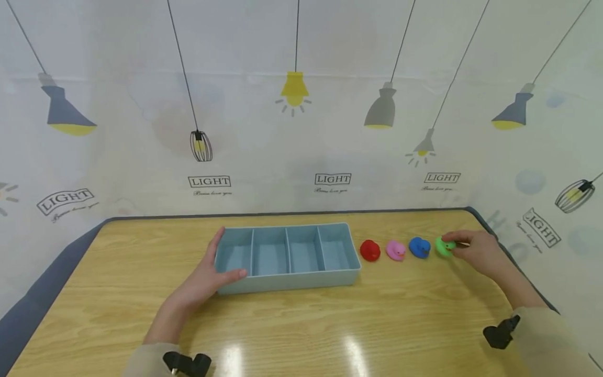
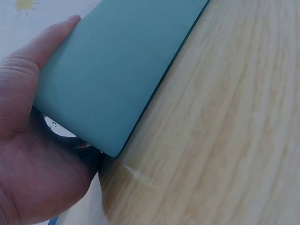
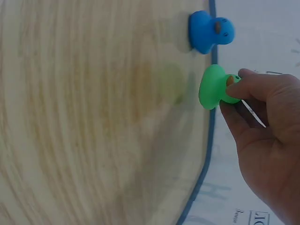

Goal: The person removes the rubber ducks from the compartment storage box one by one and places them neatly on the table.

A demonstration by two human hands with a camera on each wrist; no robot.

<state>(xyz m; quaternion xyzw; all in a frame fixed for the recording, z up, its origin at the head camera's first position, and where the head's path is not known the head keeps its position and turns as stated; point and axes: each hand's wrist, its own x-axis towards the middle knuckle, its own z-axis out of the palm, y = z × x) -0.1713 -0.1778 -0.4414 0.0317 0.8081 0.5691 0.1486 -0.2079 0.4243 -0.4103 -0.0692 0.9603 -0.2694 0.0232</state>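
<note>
My left hand grips the left end of a blue-grey divided box, thumb over the front rim and fingers at the far left corner. In the left wrist view the thumb lies along the box's outer wall. With thumb and fingertips, my right hand pinches a green rubber duck by its head. The duck seems to hang just above the table, over a faint green reflection. Left of it stand a blue duck, a pink duck and a red duck in a row.
The box has several compartments side by side, and no ducks lie in them. Everything stands on a wood-grain table with a dark edge. Behind it hangs a pale cloth printed with lamps. Dark devices sit on both sleeves.
</note>
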